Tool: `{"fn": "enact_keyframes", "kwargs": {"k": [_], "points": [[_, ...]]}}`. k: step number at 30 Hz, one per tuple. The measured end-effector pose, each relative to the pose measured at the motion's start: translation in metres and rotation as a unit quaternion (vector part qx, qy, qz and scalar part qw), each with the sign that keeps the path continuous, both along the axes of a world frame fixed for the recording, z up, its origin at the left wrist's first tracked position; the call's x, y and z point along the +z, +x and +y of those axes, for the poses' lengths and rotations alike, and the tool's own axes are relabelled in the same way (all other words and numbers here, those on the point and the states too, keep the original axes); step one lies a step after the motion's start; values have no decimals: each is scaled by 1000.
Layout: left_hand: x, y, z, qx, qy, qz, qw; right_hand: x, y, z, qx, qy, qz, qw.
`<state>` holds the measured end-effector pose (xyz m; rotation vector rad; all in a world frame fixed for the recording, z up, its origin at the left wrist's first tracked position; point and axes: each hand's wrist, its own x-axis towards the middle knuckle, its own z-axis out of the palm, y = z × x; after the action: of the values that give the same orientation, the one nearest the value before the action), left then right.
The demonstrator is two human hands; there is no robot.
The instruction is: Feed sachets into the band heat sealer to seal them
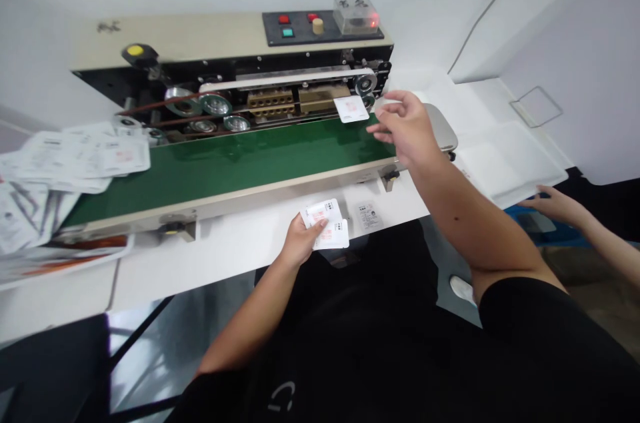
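My left hand [301,241] grips a small stack of white sachets [327,223] at the near edge of the white table. My right hand [407,126] hovers over the right end of the green conveyor belt [240,160], fingers apart and empty. Just left of its fingertips a single white sachet [351,108] stands at the intake of the band sealer [235,60], its top edge at the sealing belts. Another sachet [369,215] lies flat on the table beside the stack.
A heap of sealed sachets [65,166] lies at the belt's left end. A white tray [505,163] sits to the right. Another person's hand [555,204] rests on its near right corner. The control panel [320,26] sits on top of the machine.
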<state>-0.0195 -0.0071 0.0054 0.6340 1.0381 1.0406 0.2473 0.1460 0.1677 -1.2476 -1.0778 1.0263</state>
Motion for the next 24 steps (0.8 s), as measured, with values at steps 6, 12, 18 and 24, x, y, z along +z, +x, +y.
{"fn": "enact_keyframes", "kwargs": {"k": [6,12,18,24], "points": [[6,3,1,13,-6,10,1000,-29,-18,-126,64,-38,-95,993],[5,4,2,66,-1,10,998,-92,-48,-182,118,-141,-125,975],[4,4,0,100,38,34,994,-123,-79,-187,199,-185,-11,962],[2,4,-1,99,65,30,993,-130,-90,-184,178,-206,54,961]]}}
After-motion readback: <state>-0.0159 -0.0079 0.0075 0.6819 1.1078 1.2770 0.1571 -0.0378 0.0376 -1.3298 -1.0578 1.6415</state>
